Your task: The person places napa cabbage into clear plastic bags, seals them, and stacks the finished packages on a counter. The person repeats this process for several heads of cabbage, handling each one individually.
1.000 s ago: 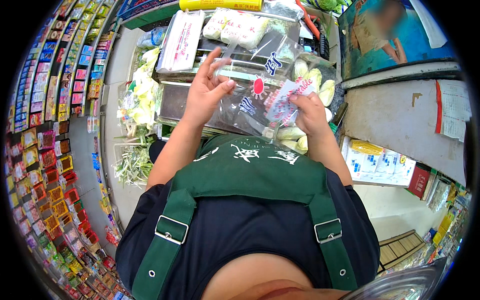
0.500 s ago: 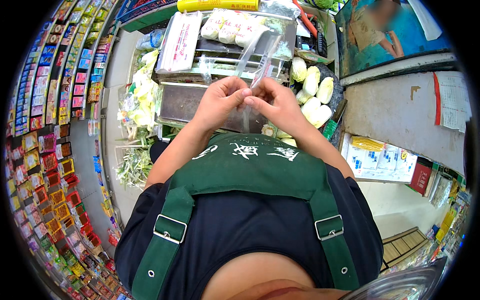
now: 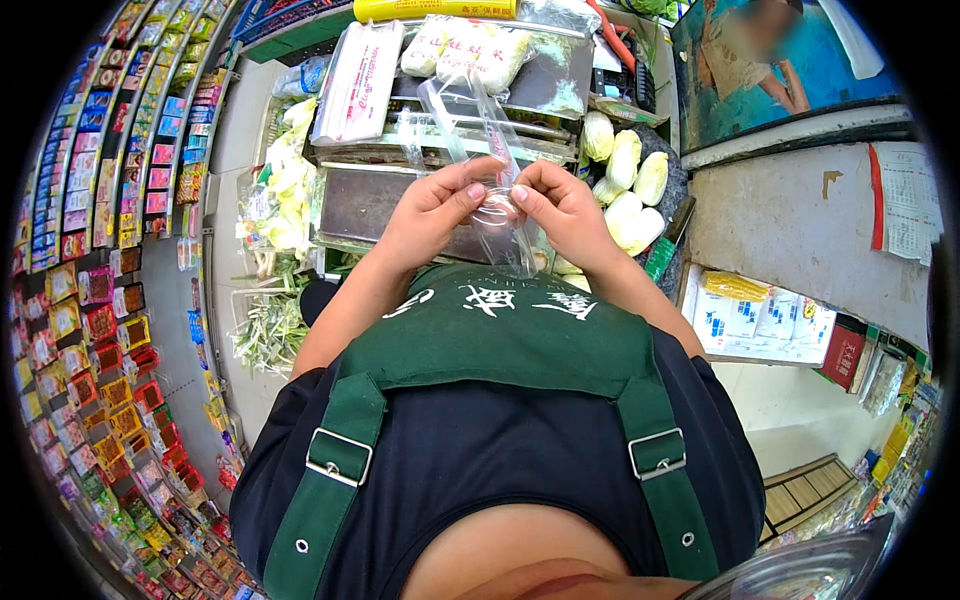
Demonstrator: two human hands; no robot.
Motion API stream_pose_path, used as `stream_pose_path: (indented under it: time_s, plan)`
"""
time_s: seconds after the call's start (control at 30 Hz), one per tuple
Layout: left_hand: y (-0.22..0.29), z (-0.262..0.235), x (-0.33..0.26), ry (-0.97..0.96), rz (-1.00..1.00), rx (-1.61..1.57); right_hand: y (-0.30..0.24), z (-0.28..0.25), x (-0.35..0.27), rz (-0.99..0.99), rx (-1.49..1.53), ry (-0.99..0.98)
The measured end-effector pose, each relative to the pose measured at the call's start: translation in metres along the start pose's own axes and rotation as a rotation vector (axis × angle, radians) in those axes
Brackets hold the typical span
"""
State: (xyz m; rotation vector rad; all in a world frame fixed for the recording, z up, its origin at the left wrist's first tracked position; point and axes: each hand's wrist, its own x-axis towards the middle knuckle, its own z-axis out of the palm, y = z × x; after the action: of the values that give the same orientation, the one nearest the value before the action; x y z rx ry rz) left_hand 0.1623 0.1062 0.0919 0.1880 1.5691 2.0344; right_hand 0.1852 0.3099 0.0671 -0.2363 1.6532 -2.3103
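In front of my chest, my left hand (image 3: 437, 215) and my right hand (image 3: 567, 208) pinch a clear plastic bag (image 3: 507, 250) between thumbs and fingers. Its mouth forms a small ring between the two hands, and the rest of the film stretches away over the work surface. Beyond it lies a pack of wrapped small cabbages (image 3: 495, 62) with red print on the film. Left of that pack sits a flat stack of printed plastic bags (image 3: 360, 80).
Loose pale cabbages (image 3: 625, 160) lie to the right of the dark work surface (image 3: 365, 205). Trimmed leaves (image 3: 285, 205) are heaped at the left. A yellow film roll box (image 3: 435, 10) stands at the back. Snack shelves (image 3: 110, 350) line the left, a grey counter (image 3: 780, 210) the right.
My hands have moved slightly apart. The bag, earlier bunched at my fingertips, now shows a round mouth between them, with its film hanging lower toward my apron.
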Motion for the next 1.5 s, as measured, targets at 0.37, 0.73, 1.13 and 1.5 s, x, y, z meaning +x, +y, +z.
stream_pose_path:
  time_s: [0.37, 0.73, 1.13, 1.5]
  plan:
    - [0.026, 0.028, -0.007, 0.067, 0.625, 1.675, 0.015, 0.012, -0.002, -0.004, 0.335, 0.038]
    - [-0.038, -0.006, 0.026, -0.005, 0.356, 1.594, 0.092, -0.029, -0.004, 0.49, 0.687, 0.206]
    - [-0.06, -0.019, 0.039, -0.001, 0.564, 1.504, 0.097, -0.027, -0.015, 0.558, 0.414, 0.223]
    - [-0.074, -0.012, 0.044, -0.255, 0.459, 1.611, 0.101, -0.03, -0.018, 0.546, 0.32, 0.22]
